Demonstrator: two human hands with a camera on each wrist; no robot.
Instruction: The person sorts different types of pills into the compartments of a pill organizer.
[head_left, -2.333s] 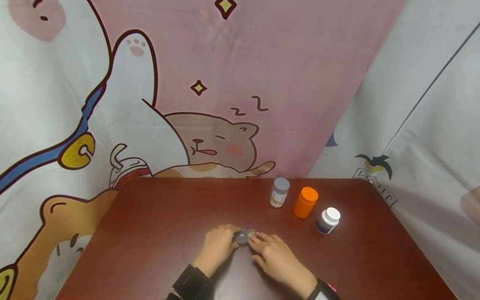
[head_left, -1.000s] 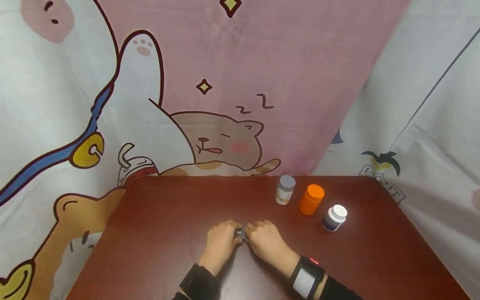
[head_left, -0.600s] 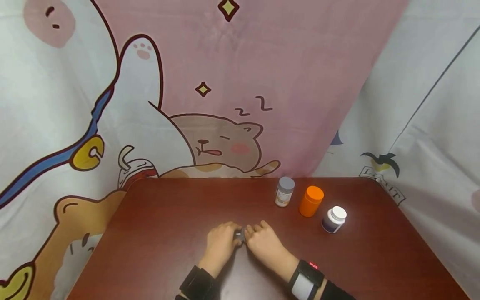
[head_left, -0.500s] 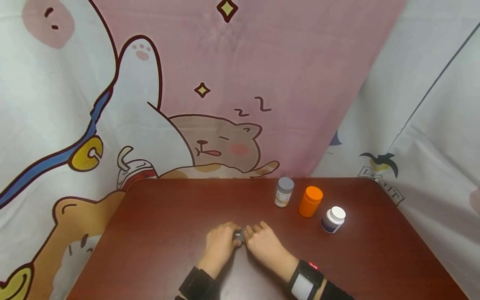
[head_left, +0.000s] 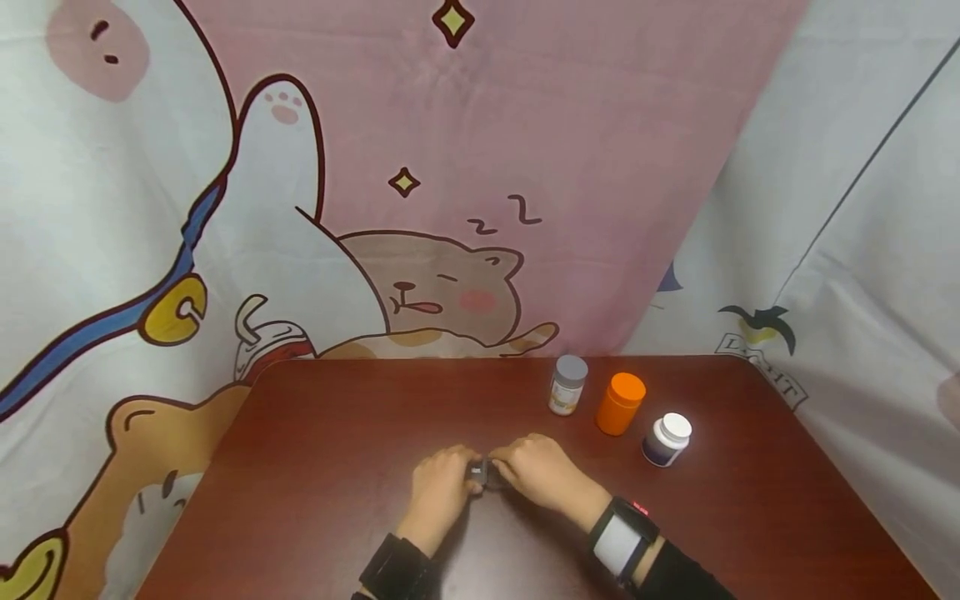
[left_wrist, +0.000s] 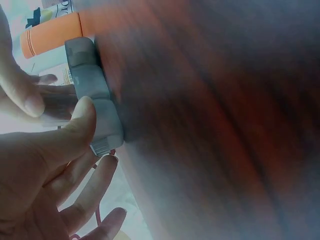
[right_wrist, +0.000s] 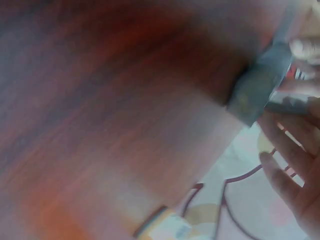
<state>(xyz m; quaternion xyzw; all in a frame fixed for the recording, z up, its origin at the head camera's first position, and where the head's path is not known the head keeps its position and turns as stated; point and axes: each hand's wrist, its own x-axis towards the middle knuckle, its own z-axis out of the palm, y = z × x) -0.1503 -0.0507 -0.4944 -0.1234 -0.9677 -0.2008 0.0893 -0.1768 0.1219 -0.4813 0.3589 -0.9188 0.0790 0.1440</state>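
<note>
A small grey pill organizer [head_left: 477, 472] with rounded compartments and pale lettering sits low over the table in front of me. My left hand [head_left: 441, 483] grips its left end between thumb and fingers. In the left wrist view, the pill organizer [left_wrist: 106, 117] shows its row of compartments, and a dark translucent lid [left_wrist: 57, 107] stands raised from one side. My right hand [head_left: 542, 468] is at the right end, its thumb and finger at that lid. The right wrist view, blurred, shows the pill organizer [right_wrist: 260, 82] beside the right fingers [right_wrist: 285, 180]. What the compartments contain is hidden.
Behind and right of my hands stand a grey-capped bottle [head_left: 567, 386], an orange bottle [head_left: 620, 404] and a white-capped bottle [head_left: 666, 439]. The reddish-brown table [head_left: 337, 433] ends at a cartoon-printed cloth [head_left: 600, 167] behind it.
My right hand has gone from lying over the box's right end to pinching at its lid, lifting and turning slightly rightward just now. The left hand keeps its grip. The bottles stay put.
</note>
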